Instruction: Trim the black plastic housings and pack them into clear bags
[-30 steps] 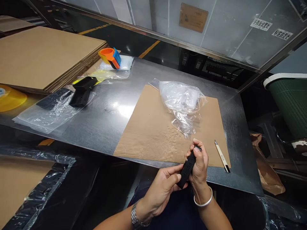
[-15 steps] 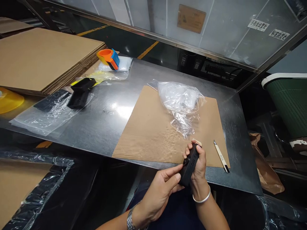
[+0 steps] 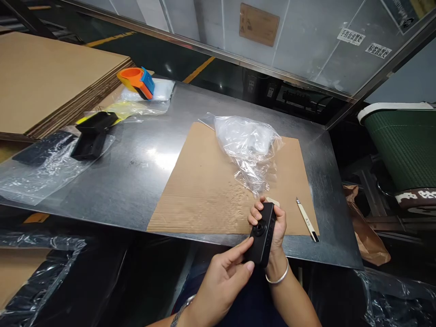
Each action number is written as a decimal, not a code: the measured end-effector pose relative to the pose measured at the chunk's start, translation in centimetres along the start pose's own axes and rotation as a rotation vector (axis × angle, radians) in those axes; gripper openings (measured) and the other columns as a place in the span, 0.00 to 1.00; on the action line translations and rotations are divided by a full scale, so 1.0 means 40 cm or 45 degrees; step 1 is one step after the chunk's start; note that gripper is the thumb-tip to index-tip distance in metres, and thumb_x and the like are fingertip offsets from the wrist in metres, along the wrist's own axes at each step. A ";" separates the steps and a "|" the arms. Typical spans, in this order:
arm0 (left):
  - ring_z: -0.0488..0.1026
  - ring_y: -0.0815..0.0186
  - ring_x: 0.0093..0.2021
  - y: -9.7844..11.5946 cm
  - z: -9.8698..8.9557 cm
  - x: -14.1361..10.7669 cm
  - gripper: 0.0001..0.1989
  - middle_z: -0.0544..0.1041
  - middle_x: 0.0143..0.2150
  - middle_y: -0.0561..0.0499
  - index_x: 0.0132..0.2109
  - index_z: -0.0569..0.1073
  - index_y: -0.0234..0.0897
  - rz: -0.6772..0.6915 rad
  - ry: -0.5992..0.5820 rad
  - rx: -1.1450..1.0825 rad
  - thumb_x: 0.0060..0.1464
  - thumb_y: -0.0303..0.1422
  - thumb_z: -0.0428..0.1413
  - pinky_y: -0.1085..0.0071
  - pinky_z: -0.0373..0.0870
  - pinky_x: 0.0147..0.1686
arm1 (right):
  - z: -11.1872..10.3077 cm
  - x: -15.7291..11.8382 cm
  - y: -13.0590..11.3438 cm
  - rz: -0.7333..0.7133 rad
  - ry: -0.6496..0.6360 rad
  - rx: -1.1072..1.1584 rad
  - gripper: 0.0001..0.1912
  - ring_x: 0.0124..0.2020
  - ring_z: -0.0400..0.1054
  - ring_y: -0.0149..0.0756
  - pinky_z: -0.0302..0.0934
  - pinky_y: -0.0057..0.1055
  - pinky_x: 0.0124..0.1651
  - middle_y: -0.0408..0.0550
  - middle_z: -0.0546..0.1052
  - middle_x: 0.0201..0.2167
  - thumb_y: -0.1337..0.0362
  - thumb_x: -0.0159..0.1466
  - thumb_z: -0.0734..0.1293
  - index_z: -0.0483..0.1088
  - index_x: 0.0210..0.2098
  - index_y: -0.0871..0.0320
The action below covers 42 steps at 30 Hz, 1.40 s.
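Note:
A black rectangular housing (image 3: 261, 245) with a round, lens-like ring on its broad face is held tilted over the table's front edge. My right hand (image 3: 279, 227), with a bangle at the wrist, is wrapped round its upper part. The index finger and thumb of my left hand (image 3: 226, 277) grip its lower left end. A small beige piece (image 3: 272, 201) shows just behind my right fingers; what it is I cannot tell. Beyond the hands, a crumpled clear plastic bag (image 3: 248, 141) with whitish contents lies on a cardboard sheet (image 3: 190, 195). To the right lies a craft knife (image 3: 306, 219).
Black open trays (image 3: 91, 138) rest on plastic bags at the table's left. Behind them are an orange and blue tape dispenser (image 3: 138, 81) and a stack of cardboard sheets (image 3: 61, 77). A green bin-like object (image 3: 402, 145) stands beyond the metal table's (image 3: 136, 168) right end.
The black housing has turned so that its broad face with the ring shows more. My left thumb has shifted lower along its end. The whole view has swung slightly right.

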<state>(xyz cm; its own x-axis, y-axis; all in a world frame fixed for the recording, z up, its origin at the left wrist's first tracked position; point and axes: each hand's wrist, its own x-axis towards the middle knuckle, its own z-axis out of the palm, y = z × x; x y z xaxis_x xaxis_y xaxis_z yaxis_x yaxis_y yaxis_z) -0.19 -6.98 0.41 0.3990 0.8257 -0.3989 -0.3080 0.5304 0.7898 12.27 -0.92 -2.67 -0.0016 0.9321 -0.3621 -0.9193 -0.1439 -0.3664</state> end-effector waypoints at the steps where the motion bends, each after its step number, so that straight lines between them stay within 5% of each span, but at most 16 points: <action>1: 0.65 0.55 0.56 -0.001 -0.001 0.001 0.22 0.74 0.51 0.47 0.52 0.71 0.40 -0.002 0.008 0.010 0.47 0.36 0.60 0.59 0.57 0.58 | 0.001 0.001 0.001 -0.008 0.004 -0.011 0.13 0.21 0.55 0.24 0.56 0.20 0.21 0.39 0.61 0.25 0.58 0.53 0.62 0.65 0.36 0.57; 19: 0.67 0.55 0.54 -0.013 -0.015 0.042 0.22 0.73 0.52 0.44 0.51 0.72 0.35 0.061 0.036 0.037 0.48 0.36 0.58 0.58 0.57 0.58 | 0.011 -0.009 0.014 -0.480 -0.001 -0.470 0.13 0.23 0.57 0.25 0.57 0.24 0.24 0.40 0.62 0.28 0.59 0.54 0.62 0.64 0.39 0.55; 32: 0.66 0.55 0.55 -0.039 -0.027 0.037 0.22 0.73 0.53 0.46 0.52 0.71 0.37 0.092 0.022 0.027 0.48 0.28 0.53 0.58 0.55 0.59 | 0.005 0.002 0.013 -0.446 0.065 -0.498 0.13 0.23 0.57 0.24 0.58 0.23 0.23 0.39 0.62 0.28 0.59 0.54 0.62 0.63 0.38 0.55; 42: 0.72 0.59 0.45 -0.031 -0.017 0.054 0.19 0.77 0.46 0.44 0.48 0.74 0.34 0.048 0.116 0.028 0.50 0.38 0.57 0.63 0.65 0.51 | 0.004 0.002 0.020 -0.506 0.101 -0.654 0.13 0.23 0.58 0.25 0.58 0.24 0.26 0.39 0.63 0.29 0.59 0.55 0.63 0.63 0.40 0.53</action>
<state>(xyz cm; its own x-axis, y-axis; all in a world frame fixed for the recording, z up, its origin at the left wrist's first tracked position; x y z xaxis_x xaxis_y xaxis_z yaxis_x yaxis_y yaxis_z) 0.44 -5.73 -1.74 0.3072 0.8594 -0.4088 -0.3019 0.4954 0.8145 11.47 -0.91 -2.87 0.3468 0.9225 -0.1693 -0.5389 0.0482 -0.8410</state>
